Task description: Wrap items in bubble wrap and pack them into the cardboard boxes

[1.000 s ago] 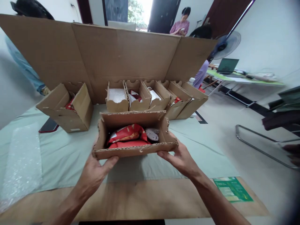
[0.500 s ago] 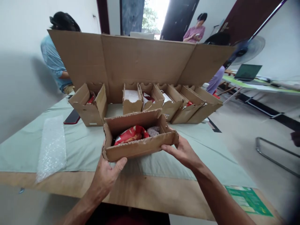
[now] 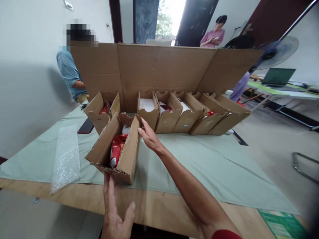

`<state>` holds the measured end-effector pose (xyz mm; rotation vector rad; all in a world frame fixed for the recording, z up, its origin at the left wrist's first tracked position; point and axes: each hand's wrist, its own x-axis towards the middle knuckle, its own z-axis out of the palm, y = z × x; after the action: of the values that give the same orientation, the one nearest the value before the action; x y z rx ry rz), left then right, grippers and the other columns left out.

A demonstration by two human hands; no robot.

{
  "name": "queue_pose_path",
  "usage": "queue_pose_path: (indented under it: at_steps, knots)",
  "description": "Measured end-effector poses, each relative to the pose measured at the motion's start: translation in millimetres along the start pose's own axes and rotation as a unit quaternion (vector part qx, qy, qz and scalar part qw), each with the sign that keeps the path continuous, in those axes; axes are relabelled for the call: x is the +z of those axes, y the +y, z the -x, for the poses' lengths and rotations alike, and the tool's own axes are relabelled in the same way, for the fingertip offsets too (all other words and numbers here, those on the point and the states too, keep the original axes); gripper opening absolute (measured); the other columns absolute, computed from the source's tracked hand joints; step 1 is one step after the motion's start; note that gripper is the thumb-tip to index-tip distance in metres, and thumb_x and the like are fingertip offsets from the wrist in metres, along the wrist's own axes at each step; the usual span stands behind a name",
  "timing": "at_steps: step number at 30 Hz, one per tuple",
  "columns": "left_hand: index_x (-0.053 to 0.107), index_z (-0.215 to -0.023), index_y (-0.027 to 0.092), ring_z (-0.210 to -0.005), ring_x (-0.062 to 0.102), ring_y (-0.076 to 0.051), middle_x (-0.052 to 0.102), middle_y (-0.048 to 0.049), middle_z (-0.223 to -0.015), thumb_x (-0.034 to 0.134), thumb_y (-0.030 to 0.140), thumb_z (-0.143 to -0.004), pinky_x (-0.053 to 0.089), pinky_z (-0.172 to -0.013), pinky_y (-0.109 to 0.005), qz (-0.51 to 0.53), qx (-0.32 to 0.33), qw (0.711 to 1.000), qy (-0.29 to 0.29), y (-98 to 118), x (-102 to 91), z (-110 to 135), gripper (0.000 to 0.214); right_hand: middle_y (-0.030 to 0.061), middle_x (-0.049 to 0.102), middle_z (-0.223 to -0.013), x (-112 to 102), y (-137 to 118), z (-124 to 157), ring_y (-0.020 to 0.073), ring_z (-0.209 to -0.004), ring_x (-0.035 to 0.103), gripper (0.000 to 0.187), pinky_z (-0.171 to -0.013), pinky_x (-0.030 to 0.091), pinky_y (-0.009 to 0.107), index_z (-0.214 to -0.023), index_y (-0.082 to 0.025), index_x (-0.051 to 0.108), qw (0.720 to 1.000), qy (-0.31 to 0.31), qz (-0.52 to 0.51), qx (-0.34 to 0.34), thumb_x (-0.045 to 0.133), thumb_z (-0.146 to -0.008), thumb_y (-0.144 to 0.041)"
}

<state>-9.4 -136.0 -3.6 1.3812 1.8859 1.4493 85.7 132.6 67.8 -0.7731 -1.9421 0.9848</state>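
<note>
An open-topped cardboard box stands lengthwise before me, left of the middle, its long side pointing away. In it lie a red printed packet and a bubble-wrapped item near the far end. My right hand grips the box's far right corner, thumb on the side wall, with the other fingers partly hidden. At the near end, my left hand has its fingers stretched out and thumb spread, fingertips against the lower edge of the box.
Behind stand several similar cardboard boxes against a tall cardboard panel, with a gap between the leftmost and the others. Bubble wrap and a dark phone lie left on the green cloth. Two people are beyond.
The cardboard box has turned from crosswise to lengthwise and shifted left. My right hand moved to its far end. My left hand dropped toward me and its thumb came off the box.
</note>
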Motion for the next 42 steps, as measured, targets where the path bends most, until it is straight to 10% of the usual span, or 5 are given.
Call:
queue_pose_path:
  at_steps: [16, 27, 31, 35, 42]
  knots:
    - [0.008, -0.164, 0.039, -0.16, 0.011, -0.038, -0.004, -0.0103, -0.174, 0.056, 0.018, -0.095, 0.036, -0.12, -0.063, -0.013, 0.089, 0.995, -0.032, -5, 39.2, -48, 0.086, 0.0148, 0.057, -0.149, 56, 73, 31, 0.0262, -0.14, 0.051, 0.079, -0.122, 0.036, 0.042, -0.143, -0.018, 0.055, 0.992, 0.099, -0.014, 0.071, 0.022, -0.098, -0.073]
    - [0.024, -0.16, 0.017, -0.159, 0.012, -0.039, 0.0, -0.0221, -0.172, 0.064, 0.028, -0.084, 0.035, -0.12, -0.058, -0.076, 0.107, 0.988, -0.078, -27, 57.1, -202, 0.086, 0.0138, 0.068, -0.127, 62, 99, 28, 0.0255, -0.121, 0.061, 0.04, -0.109, 0.046, 0.042, -0.122, -0.018, 0.064, 0.974, 0.21, -0.002, 0.086, 0.04, -0.1, -0.04]
    - [0.035, -0.156, 0.015, -0.157, 0.022, -0.039, 0.014, -0.0231, -0.17, 0.063, 0.029, -0.083, 0.037, -0.119, -0.056, -0.108, 0.108, 0.984, -0.087, -25, 64.7, -223, 0.08, 0.0147, 0.068, -0.127, 62, 103, 29, 0.0263, -0.12, 0.063, 0.038, -0.104, 0.05, 0.042, -0.12, -0.018, 0.065, 0.973, 0.217, 0.001, 0.08, 0.042, -0.098, -0.039]
    - [0.051, -0.146, 0.017, -0.153, 0.032, -0.039, 0.027, -0.0204, -0.167, 0.064, 0.033, -0.082, 0.036, -0.12, -0.056, -0.174, 0.115, 0.974, -0.086, -37, 27.8, -200, 0.068, 0.0144, 0.069, -0.125, 61, 104, 29, 0.027, -0.116, 0.064, 0.039, -0.099, 0.052, 0.043, -0.122, -0.019, 0.064, 0.975, 0.204, -0.007, 0.087, 0.044, -0.097, -0.04]
    - [0.068, -0.12, 0.013, -0.123, 0.056, -0.045, 0.065, -0.0244, -0.125, 0.053, 0.046, -0.083, 0.043, -0.102, -0.062, -0.433, -0.052, 0.9, 0.005, -74, -118.2, -155, 0.052, 0.014, 0.07, -0.121, 60, 103, 24, 0.0265, -0.108, 0.065, 0.037, -0.102, 0.05, 0.045, -0.117, -0.018, 0.066, 0.979, 0.177, -0.023, 0.102, 0.051, -0.091, -0.039]
